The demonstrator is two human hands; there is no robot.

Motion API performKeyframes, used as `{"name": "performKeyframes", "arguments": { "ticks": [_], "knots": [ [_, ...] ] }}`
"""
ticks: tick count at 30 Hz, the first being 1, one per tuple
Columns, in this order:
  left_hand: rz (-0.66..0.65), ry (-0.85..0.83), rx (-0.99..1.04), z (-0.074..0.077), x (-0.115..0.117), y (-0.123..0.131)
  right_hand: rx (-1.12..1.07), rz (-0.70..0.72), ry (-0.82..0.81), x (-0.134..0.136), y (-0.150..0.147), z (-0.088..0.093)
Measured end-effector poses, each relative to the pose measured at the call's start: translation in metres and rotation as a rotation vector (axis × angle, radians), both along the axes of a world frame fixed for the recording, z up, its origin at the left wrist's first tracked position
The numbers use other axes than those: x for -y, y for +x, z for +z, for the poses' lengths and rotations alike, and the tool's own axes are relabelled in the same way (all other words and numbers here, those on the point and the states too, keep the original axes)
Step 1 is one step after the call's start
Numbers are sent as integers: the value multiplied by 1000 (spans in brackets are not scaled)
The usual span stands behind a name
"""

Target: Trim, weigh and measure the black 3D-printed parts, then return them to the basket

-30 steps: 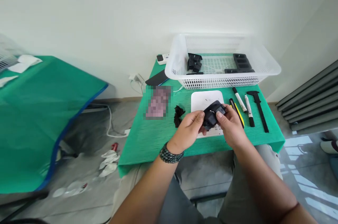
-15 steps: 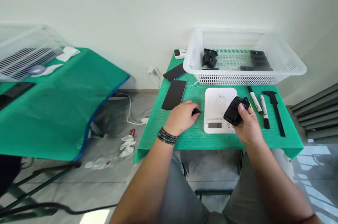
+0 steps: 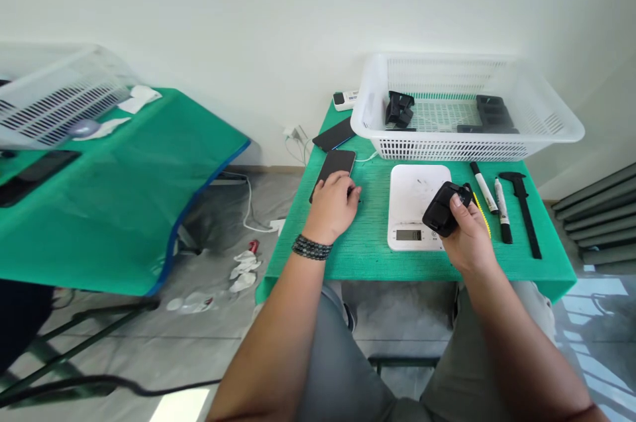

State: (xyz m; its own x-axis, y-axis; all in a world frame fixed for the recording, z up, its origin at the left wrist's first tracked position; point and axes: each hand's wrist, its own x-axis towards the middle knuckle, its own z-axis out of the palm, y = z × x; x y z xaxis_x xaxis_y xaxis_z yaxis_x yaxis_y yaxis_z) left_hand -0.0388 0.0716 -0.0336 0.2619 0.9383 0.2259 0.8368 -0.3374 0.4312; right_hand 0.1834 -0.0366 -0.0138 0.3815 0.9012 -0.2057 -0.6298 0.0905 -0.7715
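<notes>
My right hand (image 3: 467, 233) is closed around a black plastic housing (image 3: 441, 210), with the thumb on top, just above the right side of a white digital kitchen scale (image 3: 415, 193). Part of the scale's front panel is hidden by the housing. To the left, my left hand (image 3: 332, 207) rests over the near end of a dark smartphone (image 3: 339, 161), its fingers curled. A bit of a small black piece shows between its thumb and fingers, mostly hidden. A dark bracelet circles the left wrist.
A white plastic basket (image 3: 467, 144) with several black plastic parts stands at the back. Two markers (image 3: 484, 189), a yellow-edged tool (image 3: 483, 213) and black calipers (image 3: 525, 213) lie right of the scale. Another phone (image 3: 334, 135) and a white device (image 3: 345, 100) lie back left.
My left hand has moved left and away from the scale, onto the near end of the phone. My right hand keeps the black housing in nearly the same place. The view has shifted slightly.
</notes>
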Motion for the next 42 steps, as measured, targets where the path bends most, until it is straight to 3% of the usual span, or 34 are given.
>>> {"name": "performKeyframes", "arguments": {
  "ticks": [5, 9, 11, 13, 16, 19, 21, 24, 29, 35, 39, 42],
  "knots": [
    [-88, 172, 272, 6, 12, 11, -41, 23, -38, -1, 1, -1],
    [-305, 312, 586, 16, 48, 42, -58, 106, -55, 0, -3, -9],
    [-461, 362, 631, 18, 66, 56, -55, 142, -59, 2, -11, -13],
    [-503, 421, 667, 18, 77, 65, -61, 177, -71, 6, -23, -14],
    [-405, 413, 746, 18, 80, 66, -62, 289, -71, 15, -42, -9],
    [-336, 213, 828, 20, 74, 61, 1, 418, -59, 21, -49, -2],
    [-357, 20, 844, 22, 74, 61, 24, 399, -61, 22, -48, 0],
    [-373, -161, 828, 21, 79, 67, -8, 250, -79, 19, -40, -2],
    [-329, -150, 620, 25, 79, 69, -58, 106, -107, 12, -34, -8],
    [-150, -121, 327, 36, 58, 42, -136, 68, -116, 9, -28, -4],
    [93, -113, 221, 30, 38, 19, -204, 10, -154, 6, -19, 0],
    [126, -161, 225, 20, 24, 9, -238, -16, -159, 5, -18, 1]
  ]
}}
